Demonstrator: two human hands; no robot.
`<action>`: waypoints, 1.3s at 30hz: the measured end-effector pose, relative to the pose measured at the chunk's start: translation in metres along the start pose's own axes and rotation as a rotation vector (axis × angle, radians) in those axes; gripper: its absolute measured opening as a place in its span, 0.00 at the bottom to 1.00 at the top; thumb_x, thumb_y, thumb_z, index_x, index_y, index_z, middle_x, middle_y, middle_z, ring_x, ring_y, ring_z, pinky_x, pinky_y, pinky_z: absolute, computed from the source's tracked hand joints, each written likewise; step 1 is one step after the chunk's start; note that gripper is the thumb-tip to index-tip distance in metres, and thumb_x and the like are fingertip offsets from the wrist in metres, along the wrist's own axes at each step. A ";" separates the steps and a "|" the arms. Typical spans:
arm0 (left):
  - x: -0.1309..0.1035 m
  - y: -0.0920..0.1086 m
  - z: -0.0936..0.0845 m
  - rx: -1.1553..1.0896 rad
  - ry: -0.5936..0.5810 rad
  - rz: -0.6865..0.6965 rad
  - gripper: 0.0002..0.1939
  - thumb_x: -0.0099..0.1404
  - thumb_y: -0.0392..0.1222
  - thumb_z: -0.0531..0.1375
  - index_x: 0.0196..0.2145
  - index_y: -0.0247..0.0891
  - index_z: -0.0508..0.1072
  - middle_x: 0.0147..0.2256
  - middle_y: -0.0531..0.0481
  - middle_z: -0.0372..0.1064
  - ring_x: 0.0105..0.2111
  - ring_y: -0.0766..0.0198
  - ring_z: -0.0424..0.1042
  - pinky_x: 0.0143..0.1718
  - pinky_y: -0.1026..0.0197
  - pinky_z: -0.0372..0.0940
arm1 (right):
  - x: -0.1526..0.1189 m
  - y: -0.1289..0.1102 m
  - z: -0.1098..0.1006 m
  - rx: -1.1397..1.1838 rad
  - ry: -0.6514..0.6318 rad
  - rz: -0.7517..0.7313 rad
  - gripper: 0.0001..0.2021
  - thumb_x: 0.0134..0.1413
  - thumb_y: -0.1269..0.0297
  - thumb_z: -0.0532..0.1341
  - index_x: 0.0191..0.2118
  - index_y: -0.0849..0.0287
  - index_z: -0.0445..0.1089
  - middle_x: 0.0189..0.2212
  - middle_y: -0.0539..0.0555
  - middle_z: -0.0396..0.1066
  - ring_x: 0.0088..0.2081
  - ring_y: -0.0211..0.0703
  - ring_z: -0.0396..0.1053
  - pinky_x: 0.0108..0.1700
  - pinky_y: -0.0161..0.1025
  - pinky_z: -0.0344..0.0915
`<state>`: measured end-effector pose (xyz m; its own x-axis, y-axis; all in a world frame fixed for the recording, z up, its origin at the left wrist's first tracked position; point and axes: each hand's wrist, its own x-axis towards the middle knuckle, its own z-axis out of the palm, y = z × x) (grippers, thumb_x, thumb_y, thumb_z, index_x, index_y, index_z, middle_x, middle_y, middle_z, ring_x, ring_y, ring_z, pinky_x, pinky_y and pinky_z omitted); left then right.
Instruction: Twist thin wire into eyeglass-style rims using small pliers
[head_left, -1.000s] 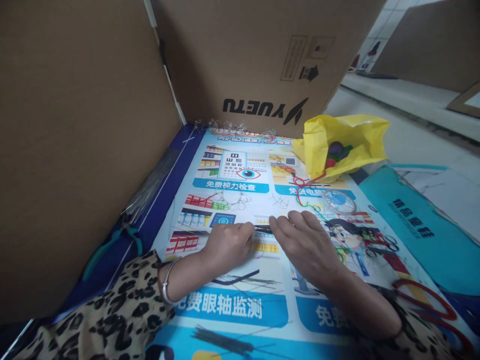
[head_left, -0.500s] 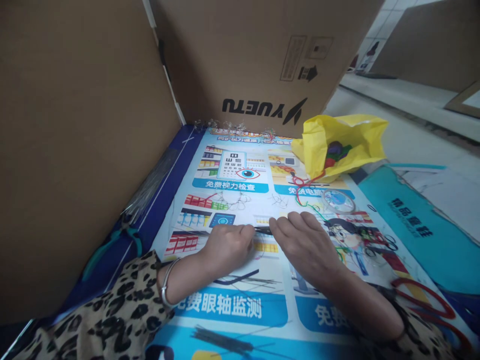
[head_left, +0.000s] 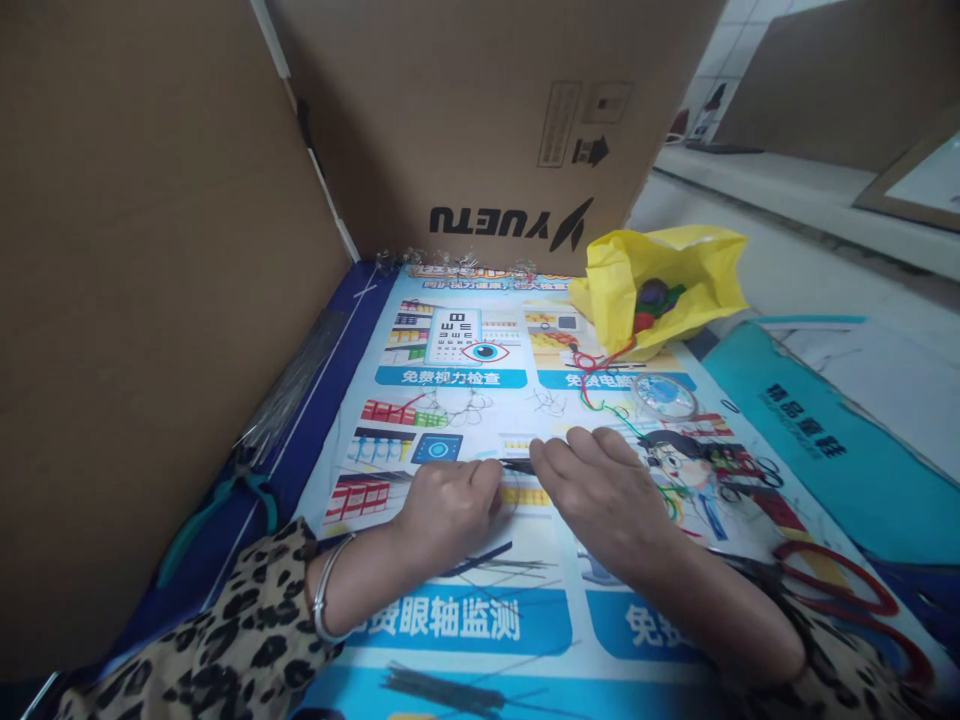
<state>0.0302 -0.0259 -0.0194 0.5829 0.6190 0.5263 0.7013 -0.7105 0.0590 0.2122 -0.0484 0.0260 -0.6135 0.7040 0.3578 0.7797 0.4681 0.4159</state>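
Note:
My right hand (head_left: 600, 490) is closed around a dark tool with a narrow, tapering tip (head_left: 517, 465); the palm hides the rest of it. Pinched right against that tip is my left hand (head_left: 448, 505), closed on thin wire, part of which curves down below the fingers. Both hands are low over a printed poster (head_left: 551, 545). Just beyond them lie bent wire pieces (head_left: 469, 400) and a smaller wire shape (head_left: 547, 402). Nearer to me rests a bundle of dark straight wires (head_left: 442, 688), with loose wires (head_left: 502, 570) beside my left wrist.
Teal-handled pliers (head_left: 217, 515) and a bundle of straight wires (head_left: 292, 380) lie at left, by a cardboard wall (head_left: 135, 300). At right are a yellow bag (head_left: 697, 270) holding coloured balls, a round clear case (head_left: 665, 397), red-handled scissors (head_left: 840, 580) and a teal board (head_left: 795, 430).
The view has shifted slightly, so the surroundings sit a little further left. Both hands keep their hold, with the tool's tip still between them.

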 end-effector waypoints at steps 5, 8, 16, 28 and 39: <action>-0.001 0.000 0.001 -0.010 0.031 -0.007 0.05 0.54 0.32 0.53 0.22 0.38 0.63 0.17 0.54 0.64 0.16 0.66 0.63 0.18 0.62 0.50 | -0.001 0.000 0.002 0.009 -0.012 0.017 0.07 0.52 0.75 0.55 0.33 0.62 0.71 0.25 0.54 0.66 0.31 0.44 0.57 0.35 0.43 0.47; -0.001 0.000 0.001 -0.018 0.030 -0.014 0.05 0.54 0.32 0.53 0.23 0.38 0.64 0.17 0.54 0.65 0.16 0.66 0.63 0.18 0.61 0.50 | -0.001 0.000 0.003 0.006 -0.016 0.028 0.08 0.52 0.75 0.55 0.33 0.62 0.70 0.25 0.54 0.66 0.30 0.44 0.56 0.34 0.43 0.47; -0.001 0.000 0.002 -0.057 0.030 -0.038 0.06 0.56 0.33 0.53 0.23 0.37 0.66 0.17 0.54 0.66 0.17 0.67 0.64 0.18 0.64 0.52 | -0.002 0.000 0.005 0.025 -0.008 0.037 0.08 0.52 0.76 0.54 0.35 0.64 0.71 0.23 0.54 0.65 0.29 0.43 0.56 0.33 0.42 0.46; 0.006 -0.019 0.010 -0.281 -0.010 -0.410 0.05 0.58 0.36 0.54 0.30 0.38 0.69 0.20 0.55 0.69 0.19 0.69 0.66 0.22 0.68 0.56 | -0.001 0.026 0.028 0.675 -0.191 0.442 0.15 0.56 0.58 0.54 0.46 0.57 0.68 0.37 0.56 0.70 0.38 0.44 0.64 0.39 0.40 0.57; 0.008 -0.017 0.004 -0.334 -0.003 -0.468 0.04 0.58 0.34 0.53 0.30 0.39 0.67 0.24 0.54 0.70 0.24 0.67 0.69 0.26 0.66 0.58 | -0.005 -0.010 -0.001 2.412 -0.570 0.819 0.16 0.49 0.59 0.59 0.43 0.60 0.67 0.38 0.58 0.67 0.40 0.45 0.66 0.38 0.44 0.66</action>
<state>0.0245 -0.0073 -0.0198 0.2430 0.8937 0.3771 0.7173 -0.4272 0.5504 0.2077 -0.0572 0.0205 -0.5339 0.7584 -0.3739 -0.2320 -0.5567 -0.7977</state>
